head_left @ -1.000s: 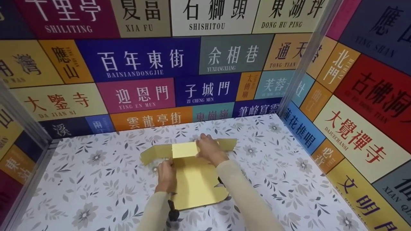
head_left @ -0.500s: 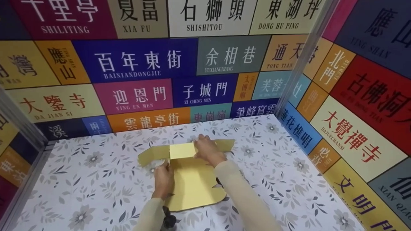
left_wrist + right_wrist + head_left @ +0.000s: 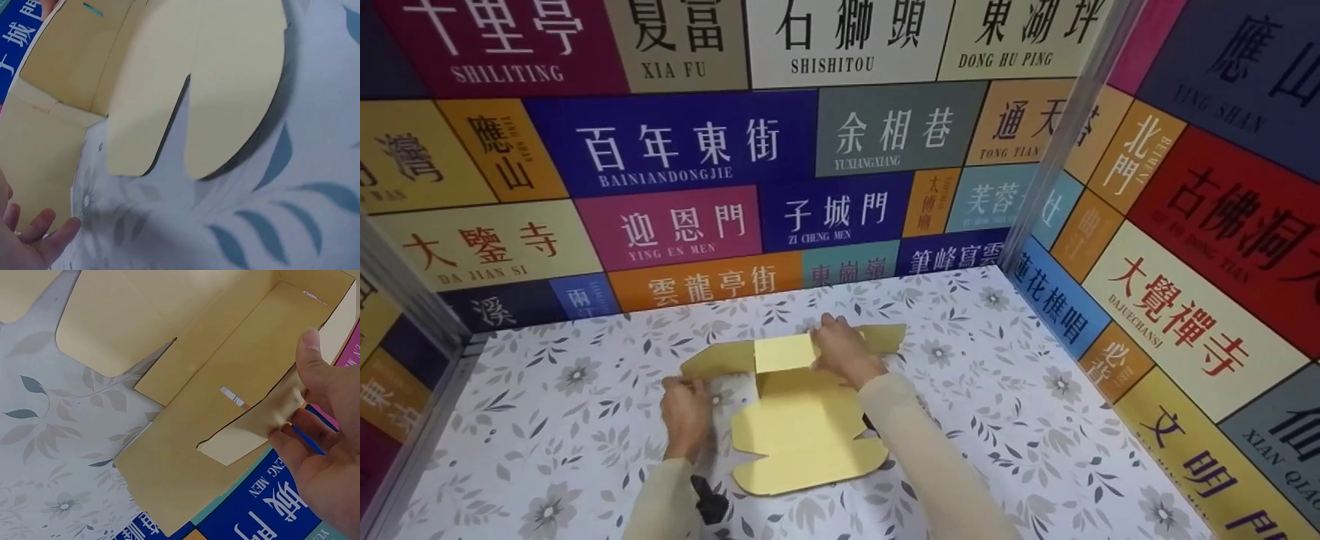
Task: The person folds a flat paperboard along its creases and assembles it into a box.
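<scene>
A partly folded yellow cardboard box blank [image 3: 810, 420] lies on the table, with a wall raised along its far side. My right hand [image 3: 844, 346] pinches the narrow folded strip [image 3: 247, 433] on top of this wall, thumb on one face and fingers on the other. Two slots with a printed mark show in the wall in the right wrist view. At the wall's left end, my left hand [image 3: 686, 416] is beside the left side flap [image 3: 718, 360]. Its fingers [image 3: 56, 236] extend loosely near that flap's inner face; the thumb is hidden.
A white tablecloth [image 3: 555, 420] with grey leaves and flowers covers the table. Panels of coloured place-name signs [image 3: 675, 142] stand at the back and sides. Notched rounded flaps [image 3: 236, 90] of the blank spread toward the near side.
My left hand has moved left from the blank's left edge to the left side flap, uncovering the notched near flaps. The right hand keeps its pinch on the strip.
</scene>
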`<action>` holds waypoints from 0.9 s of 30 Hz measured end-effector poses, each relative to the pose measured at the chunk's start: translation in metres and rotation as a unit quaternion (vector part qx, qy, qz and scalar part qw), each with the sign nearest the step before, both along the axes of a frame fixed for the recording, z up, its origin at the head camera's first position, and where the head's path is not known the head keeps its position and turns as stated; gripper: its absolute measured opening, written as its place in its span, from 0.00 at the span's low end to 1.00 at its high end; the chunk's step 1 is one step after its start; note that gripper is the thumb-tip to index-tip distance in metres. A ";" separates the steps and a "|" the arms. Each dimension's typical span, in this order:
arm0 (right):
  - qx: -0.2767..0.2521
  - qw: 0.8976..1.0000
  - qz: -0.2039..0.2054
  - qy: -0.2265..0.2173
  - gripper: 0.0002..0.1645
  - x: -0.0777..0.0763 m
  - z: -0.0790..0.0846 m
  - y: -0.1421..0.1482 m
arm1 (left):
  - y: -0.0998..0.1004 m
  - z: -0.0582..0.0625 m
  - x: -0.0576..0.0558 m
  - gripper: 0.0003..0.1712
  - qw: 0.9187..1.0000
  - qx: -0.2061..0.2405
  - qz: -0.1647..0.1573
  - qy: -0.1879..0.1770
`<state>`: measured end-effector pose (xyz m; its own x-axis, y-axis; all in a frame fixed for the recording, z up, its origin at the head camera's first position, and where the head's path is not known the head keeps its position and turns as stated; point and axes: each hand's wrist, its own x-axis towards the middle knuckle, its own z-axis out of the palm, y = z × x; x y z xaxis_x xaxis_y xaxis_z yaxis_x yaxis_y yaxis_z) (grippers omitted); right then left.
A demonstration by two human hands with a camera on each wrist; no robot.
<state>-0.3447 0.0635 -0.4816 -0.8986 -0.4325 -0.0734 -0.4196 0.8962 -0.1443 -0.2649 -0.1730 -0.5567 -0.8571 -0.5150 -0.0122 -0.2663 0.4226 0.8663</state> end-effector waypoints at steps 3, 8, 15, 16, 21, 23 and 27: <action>0.001 1.000 0.002 0.000 0.28 0.000 -0.002 -0.001 | -0.007 0.004 -0.002 0.23 1.000 -0.002 0.023 0.004; -0.001 1.000 0.004 0.000 0.26 0.001 -0.004 -0.003 | -0.014 0.012 -0.010 0.32 0.999 -0.045 -0.003 -0.010; -0.010 1.000 -0.001 -0.007 0.30 0.001 -0.003 -0.005 | -0.014 0.014 -0.007 0.22 0.995 -0.077 -0.068 0.013; -0.011 1.000 -0.002 -0.010 0.30 0.001 -0.002 -0.005 | -0.014 0.013 -0.006 0.21 0.994 -0.080 -0.071 0.018; -0.012 1.000 -0.002 -0.017 0.29 0.001 0.000 -0.004 | -0.017 0.012 -0.002 0.17 0.993 -0.076 -0.089 0.020; -0.014 1.000 -0.003 -0.015 0.26 0.001 0.000 -0.003 | -0.017 0.012 -0.002 0.16 0.993 -0.077 -0.091 0.026; -0.016 1.000 -0.007 -0.018 0.24 0.001 0.000 -0.003 | -0.013 0.015 0.001 0.16 0.994 -0.062 -0.090 0.025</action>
